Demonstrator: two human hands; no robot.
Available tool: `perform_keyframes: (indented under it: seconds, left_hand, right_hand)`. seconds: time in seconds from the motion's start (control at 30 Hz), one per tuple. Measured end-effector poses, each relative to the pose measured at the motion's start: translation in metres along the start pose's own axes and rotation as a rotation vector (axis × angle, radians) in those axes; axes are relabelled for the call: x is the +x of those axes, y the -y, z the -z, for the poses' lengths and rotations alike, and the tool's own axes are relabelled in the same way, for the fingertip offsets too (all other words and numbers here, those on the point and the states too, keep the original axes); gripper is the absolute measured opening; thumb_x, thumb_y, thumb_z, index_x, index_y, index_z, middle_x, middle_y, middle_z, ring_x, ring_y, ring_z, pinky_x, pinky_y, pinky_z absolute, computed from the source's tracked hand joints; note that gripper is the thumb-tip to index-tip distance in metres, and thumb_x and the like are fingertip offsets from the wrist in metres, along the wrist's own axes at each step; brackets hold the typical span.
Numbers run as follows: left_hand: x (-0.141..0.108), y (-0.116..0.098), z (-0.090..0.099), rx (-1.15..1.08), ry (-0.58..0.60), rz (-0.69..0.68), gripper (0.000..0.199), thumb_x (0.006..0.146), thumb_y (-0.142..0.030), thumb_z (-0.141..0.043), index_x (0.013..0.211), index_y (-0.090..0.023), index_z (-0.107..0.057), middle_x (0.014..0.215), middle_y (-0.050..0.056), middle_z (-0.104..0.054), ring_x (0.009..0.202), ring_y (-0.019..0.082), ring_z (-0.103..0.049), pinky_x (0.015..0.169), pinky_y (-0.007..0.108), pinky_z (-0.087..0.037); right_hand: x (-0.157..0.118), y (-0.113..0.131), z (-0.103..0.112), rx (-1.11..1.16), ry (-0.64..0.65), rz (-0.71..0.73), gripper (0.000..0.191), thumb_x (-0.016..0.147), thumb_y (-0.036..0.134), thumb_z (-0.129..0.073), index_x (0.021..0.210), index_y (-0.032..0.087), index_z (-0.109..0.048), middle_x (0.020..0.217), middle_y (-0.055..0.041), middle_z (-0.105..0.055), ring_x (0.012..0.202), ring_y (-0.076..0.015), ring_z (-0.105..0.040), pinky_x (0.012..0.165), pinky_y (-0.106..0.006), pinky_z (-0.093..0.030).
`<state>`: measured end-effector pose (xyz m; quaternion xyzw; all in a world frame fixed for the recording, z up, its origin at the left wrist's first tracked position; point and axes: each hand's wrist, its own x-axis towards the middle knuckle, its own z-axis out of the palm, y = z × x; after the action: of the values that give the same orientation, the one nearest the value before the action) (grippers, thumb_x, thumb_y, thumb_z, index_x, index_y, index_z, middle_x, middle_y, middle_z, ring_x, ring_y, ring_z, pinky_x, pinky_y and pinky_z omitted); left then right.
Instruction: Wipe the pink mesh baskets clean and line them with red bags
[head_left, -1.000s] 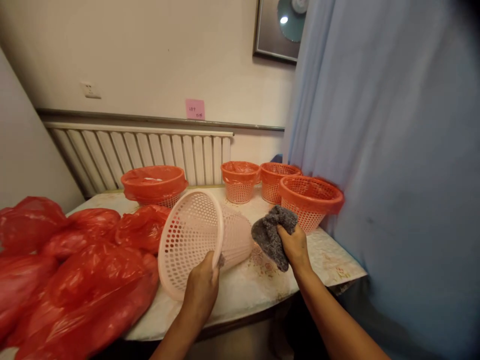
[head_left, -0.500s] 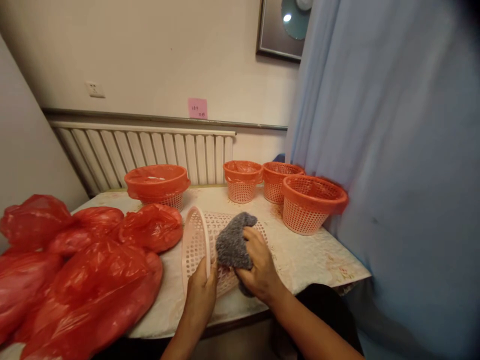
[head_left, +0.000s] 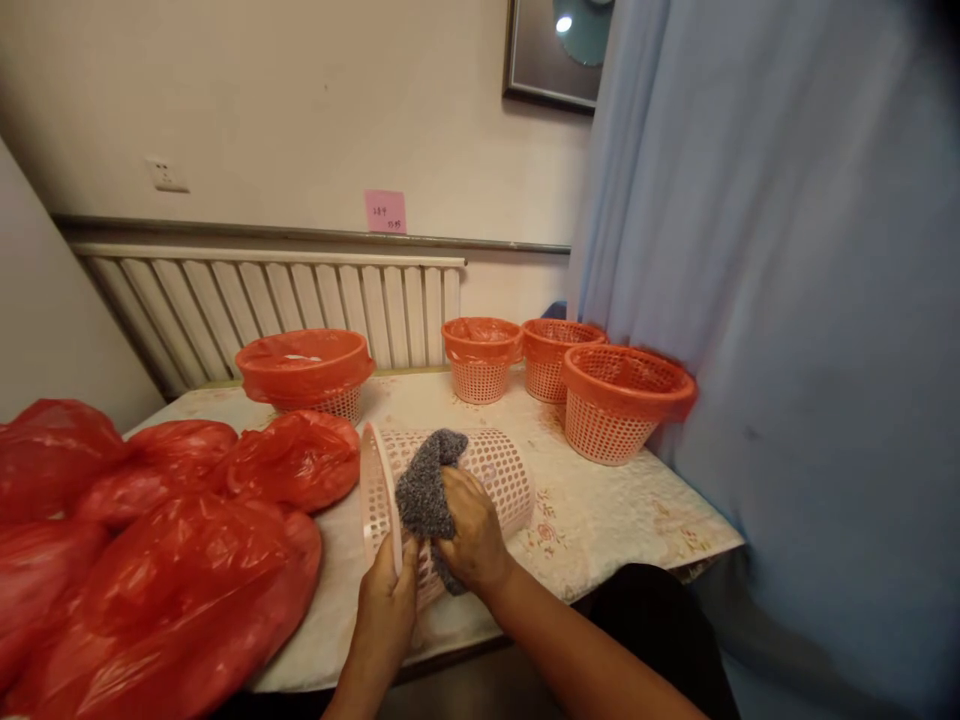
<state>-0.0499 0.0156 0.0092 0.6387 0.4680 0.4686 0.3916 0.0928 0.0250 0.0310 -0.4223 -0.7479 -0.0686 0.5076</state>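
Observation:
A pale pink perforated basket (head_left: pixel 499 478) lies on its side on the table, its wide mouth facing left. My left hand (head_left: pixel 386 600) grips the near part of its rim, thumb and fingers on either side. A grey fuzzy cloth (head_left: pixel 427 490) is bunched in my right hand (head_left: pixel 472 530) and pressed against the basket's outer wall, close to the rim. One end of the cloth hangs below my right hand.
Red plastic bags (head_left: pixel 180 570) are heaped at the left of the table (head_left: pixel 600 530). Red-lined baskets stand along the back: one at left (head_left: pixel 304 370), three at right (head_left: pixel 480 360), (head_left: pixel 559 355), (head_left: pixel 619 420). A blue curtain (head_left: pixel 787 300) hangs at the right.
My right hand and the cloth have slid left along the basket towards its rim, uncovering more of its base end. My left hand still holds the rim. The view has shifted slightly.

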Motion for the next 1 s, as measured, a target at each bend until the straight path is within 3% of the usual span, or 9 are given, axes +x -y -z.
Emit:
perform_keyframes:
  seconds: [0.1, 0.27, 0.47, 0.57, 0.67, 0.77, 0.87, 1.0]
  left_hand:
    - [-0.002, 0.004, -0.001, 0.05, 0.004, 0.034, 0.049, 0.087, -0.053, -0.043, 0.112, -0.014, -0.058, 0.099, 0.011, -0.071, 0.089, 0.026, -0.066, 0.081, 0.036, -0.052]
    - [-0.009, 0.015, -0.006, 0.086, -0.004, 0.008, 0.045, 0.086, -0.054, -0.044, 0.101, -0.016, -0.061, 0.086, 0.008, -0.071, 0.086, 0.027, -0.066, 0.078, 0.036, -0.053]
    - [-0.014, 0.028, -0.014, 0.109, 0.032, -0.034, 0.044, 0.086, -0.053, -0.043, 0.098, -0.016, -0.061, 0.086, 0.01, -0.071, 0.085, 0.028, -0.067, 0.08, 0.038, -0.053]
    - [-0.014, 0.033, -0.013, 0.104, 0.046, -0.044, 0.046, 0.086, -0.053, -0.042, 0.102, -0.015, -0.061, 0.09, 0.012, -0.072, 0.09, 0.029, -0.067, 0.083, 0.04, -0.052]
    - [-0.012, 0.037, -0.011, 0.108, 0.033, -0.06, 0.043, 0.085, -0.053, -0.043, 0.098, -0.016, -0.061, 0.086, 0.011, -0.072, 0.087, 0.029, -0.067, 0.084, 0.041, -0.052]
    - [-0.009, 0.04, -0.013, 0.097, 0.017, -0.076, 0.038, 0.085, -0.051, -0.045, 0.093, -0.017, -0.062, 0.083, 0.009, -0.072, 0.082, 0.028, -0.068, 0.083, 0.041, -0.053]
    - [-0.007, 0.039, -0.015, 0.061, 0.028, -0.094, 0.036, 0.086, -0.048, -0.045, 0.094, -0.017, -0.062, 0.09, 0.011, -0.073, 0.091, 0.028, -0.067, 0.085, 0.041, -0.053]
    - [-0.006, 0.035, -0.015, 0.05, 0.024, -0.16, 0.033, 0.085, -0.045, -0.044, 0.091, -0.018, -0.063, 0.097, 0.013, -0.073, 0.088, 0.027, -0.066, 0.084, 0.04, -0.053]
  right_hand:
    - [-0.003, -0.03, 0.001, -0.061, -0.042, -0.022, 0.047, 0.075, 0.013, -0.048, 0.122, 0.015, -0.056, 0.122, -0.0129, -0.06, 0.123, -0.0253, -0.049, 0.108, -0.046, -0.037]
    - [-0.021, -0.084, 0.012, -0.2, -0.166, -0.183, 0.057, 0.069, 0.007, -0.049, 0.126, 0.015, -0.054, 0.124, -0.014, -0.06, 0.122, -0.0268, -0.05, 0.106, -0.048, -0.039]
    - [-0.037, -0.098, 0.021, -0.255, -0.333, -0.39, 0.049, 0.073, 0.01, -0.047, 0.121, 0.013, -0.056, 0.122, -0.0141, -0.06, 0.119, -0.0267, -0.05, 0.104, -0.048, -0.039]
    - [-0.035, -0.095, 0.024, -0.248, -0.412, -0.55, 0.037, 0.077, 0.015, -0.048, 0.112, 0.012, -0.061, 0.113, -0.0155, -0.063, 0.11, -0.0282, -0.055, 0.098, -0.047, -0.043]
    - [-0.033, -0.087, 0.02, -0.237, -0.406, -0.589, 0.036, 0.077, 0.018, -0.05, 0.11, 0.01, -0.061, 0.113, -0.0172, -0.063, 0.11, -0.0294, -0.055, 0.099, -0.047, -0.042]
    - [-0.032, -0.061, 0.009, -0.195, -0.331, -0.463, 0.047, 0.074, 0.016, -0.051, 0.119, 0.009, -0.057, 0.121, -0.0172, -0.06, 0.118, -0.0293, -0.051, 0.104, -0.048, -0.038]
    - [-0.029, -0.02, -0.001, -0.1, -0.205, -0.268, 0.057, 0.07, 0.014, -0.051, 0.127, 0.012, -0.052, 0.125, -0.0146, -0.058, 0.122, -0.0275, -0.048, 0.106, -0.047, -0.037]
    - [-0.021, 0.02, 0.0, -0.022, -0.002, -0.065, 0.047, 0.072, 0.021, -0.052, 0.117, 0.013, -0.056, 0.126, -0.0153, -0.056, 0.122, -0.0295, -0.047, 0.108, -0.051, -0.032]
